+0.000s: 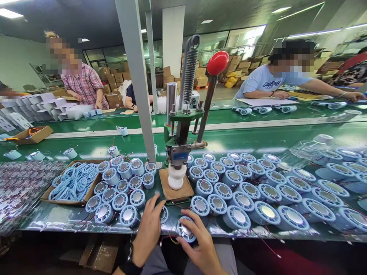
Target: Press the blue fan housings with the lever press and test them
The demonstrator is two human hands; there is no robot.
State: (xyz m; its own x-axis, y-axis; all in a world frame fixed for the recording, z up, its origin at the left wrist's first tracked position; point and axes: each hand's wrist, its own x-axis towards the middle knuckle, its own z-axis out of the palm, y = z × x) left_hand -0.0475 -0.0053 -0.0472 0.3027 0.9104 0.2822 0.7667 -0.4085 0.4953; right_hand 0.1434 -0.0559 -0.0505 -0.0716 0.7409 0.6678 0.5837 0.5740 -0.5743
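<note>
Holding one blue unit (pixel 185 232) at the tabletop (pixel 59 218) edge

Right hand (pixel 202 242): fingers curled round the unit, in front of one hand press (pixel 180 154). Left hand (pixel 149 223): fingers loosely spread; second unit (pixel 164 215) half hidden behind, contact unclear. Left cluster (pixel 119 201): about seventeen. One carton (pixel 92 188); its blue rings (pixel 76 181) overlap, uncountable. Rightmost units (pixel 355 218): cut off.

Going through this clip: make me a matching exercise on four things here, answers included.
1. Lever knob
2. Cardboard box
3. Right hand
4. Brown pad

A. Below the white press head
B. Holding blue rings
C. Red
D. Fingers over a round blue unit

Pairs: 1-C, 2-B, 3-D, 4-A
</note>
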